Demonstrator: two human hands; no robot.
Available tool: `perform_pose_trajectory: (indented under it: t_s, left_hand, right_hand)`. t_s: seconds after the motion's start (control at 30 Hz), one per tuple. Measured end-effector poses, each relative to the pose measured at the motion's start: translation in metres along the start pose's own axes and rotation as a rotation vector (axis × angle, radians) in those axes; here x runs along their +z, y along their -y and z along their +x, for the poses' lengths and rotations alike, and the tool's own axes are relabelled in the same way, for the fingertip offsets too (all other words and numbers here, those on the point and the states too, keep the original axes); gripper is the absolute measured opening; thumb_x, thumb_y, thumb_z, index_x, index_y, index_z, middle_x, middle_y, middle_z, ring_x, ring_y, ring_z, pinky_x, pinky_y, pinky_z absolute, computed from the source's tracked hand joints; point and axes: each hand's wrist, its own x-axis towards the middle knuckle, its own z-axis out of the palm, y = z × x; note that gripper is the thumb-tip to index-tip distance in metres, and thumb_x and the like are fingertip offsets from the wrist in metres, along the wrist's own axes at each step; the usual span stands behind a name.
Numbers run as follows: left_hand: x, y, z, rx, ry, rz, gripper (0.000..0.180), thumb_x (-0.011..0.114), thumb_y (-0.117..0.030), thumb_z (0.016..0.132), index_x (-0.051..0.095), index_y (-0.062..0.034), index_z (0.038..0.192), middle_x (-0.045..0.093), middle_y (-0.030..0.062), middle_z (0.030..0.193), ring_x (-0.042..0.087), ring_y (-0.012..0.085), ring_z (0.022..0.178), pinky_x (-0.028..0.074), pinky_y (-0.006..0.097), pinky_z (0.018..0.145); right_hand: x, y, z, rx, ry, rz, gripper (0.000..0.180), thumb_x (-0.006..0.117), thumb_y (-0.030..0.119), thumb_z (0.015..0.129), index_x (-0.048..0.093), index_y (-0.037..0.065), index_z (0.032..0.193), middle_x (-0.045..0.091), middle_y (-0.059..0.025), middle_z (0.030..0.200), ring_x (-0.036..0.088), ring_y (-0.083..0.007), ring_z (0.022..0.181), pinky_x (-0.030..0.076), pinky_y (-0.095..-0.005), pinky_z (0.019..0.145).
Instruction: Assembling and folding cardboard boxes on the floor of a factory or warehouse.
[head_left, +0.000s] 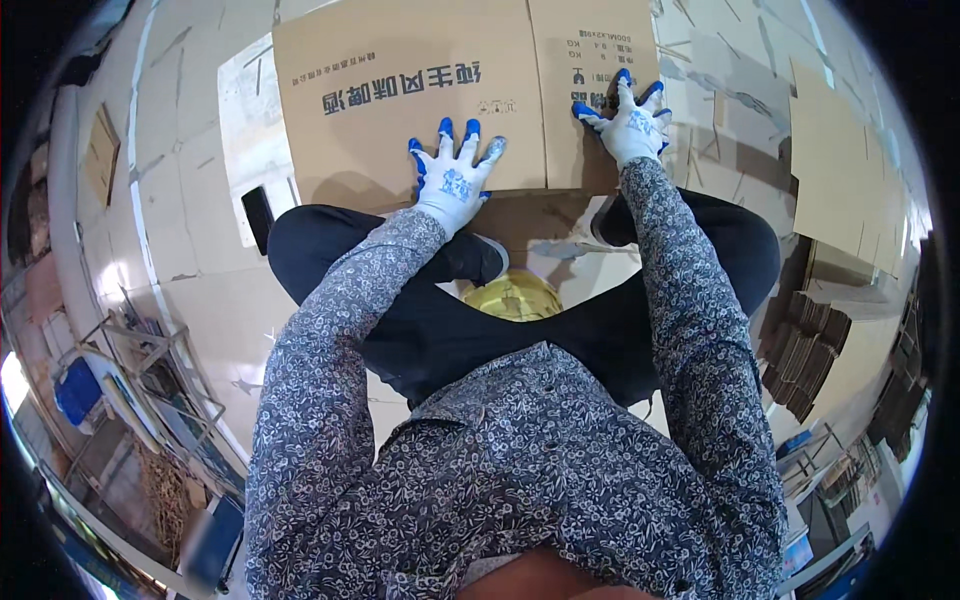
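Note:
A wide flat sheet of printed brown cardboard [400,60] lies in front of my knees, with a fold line running across it between a broad left panel and a narrower right one. On the broad panel, close to the near edge, rests my left hand [455,180], gloved in white with blue fingertips, fingers spread and flat. My right hand [635,130] wears a matching glove and presses on the narrower panel, its fingers also spread. Neither hand grips anything.
Yellow round object [515,295] sits between my feet. A dark phone-like slab [257,218] lies left of my knee. More cardboard sheets [840,160] lie at the right, with a stack of folded cardboard [810,350] nearer. A metal frame [150,370] stands at the left.

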Motion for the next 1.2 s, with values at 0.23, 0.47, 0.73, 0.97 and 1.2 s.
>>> perform_pose_trajectory:
  t_s: [0.23,0.47,0.73,0.97,1.2]
  left_hand:
    - [0.003,-0.003,-0.004,0.004,-0.005,-0.014,0.088,0.075,-0.041,0.079,0.028,-0.031,0.153,0.025,0.0158,0.158,0.023,0.0476,0.142,0.024,0.08,0.098]
    - [0.005,-0.002,-0.004,0.015,-0.005,0.003,0.088,0.075,-0.041,0.079,0.029,-0.0304,0.153,0.025,0.0162,0.158,0.023,0.0483,0.142,0.024,0.08,0.097]
    - [0.004,-0.004,-0.003,0.03,0.018,0.003,0.089,0.076,-0.041,0.079,0.028,-0.0307,0.153,0.025,0.0167,0.157,0.023,0.0485,0.141,0.025,0.08,0.097]
    - [-0.003,-0.002,-0.005,0.031,-0.015,0.074,0.083,0.074,-0.045,0.08,0.033,-0.0302,0.151,0.031,0.0169,0.154,0.028,0.0496,0.138,0.029,0.075,0.099]
    - [-0.038,0.014,0.067,0.138,-0.344,-0.018,0.075,0.063,-0.054,0.085,0.041,-0.0143,0.145,0.04,0.0149,0.15,0.036,0.0407,0.136,0.032,0.063,0.105]
  right_hand:
    - [0.0,0.009,-0.004,0.064,0.034,-0.066,0.093,0.07,0.067,0.076,0.028,0.034,0.153,0.011,-0.0246,0.16,0.014,-0.0569,0.142,0.021,-0.0749,0.105]
    - [-0.007,0.019,-0.003,-0.096,0.082,-0.179,0.092,0.071,0.064,0.076,0.027,0.039,0.153,0.013,-0.0206,0.161,0.013,-0.0571,0.142,0.023,-0.0801,0.1]
    - [-0.011,0.023,-0.009,-0.125,0.131,-0.226,0.092,0.072,0.062,0.076,0.026,0.041,0.153,0.012,-0.0189,0.162,0.012,-0.0565,0.143,0.024,-0.0816,0.098]
    - [0.004,0.026,-0.005,-0.13,0.102,-0.201,0.094,0.073,0.06,0.076,0.023,0.041,0.153,0.012,-0.019,0.162,0.013,-0.0557,0.143,0.024,-0.0823,0.097]
    - [0.016,0.019,0.002,-0.143,0.064,-0.219,0.093,0.072,0.062,0.076,0.022,0.043,0.153,0.009,-0.0172,0.163,0.011,-0.0547,0.144,0.026,-0.0827,0.096]
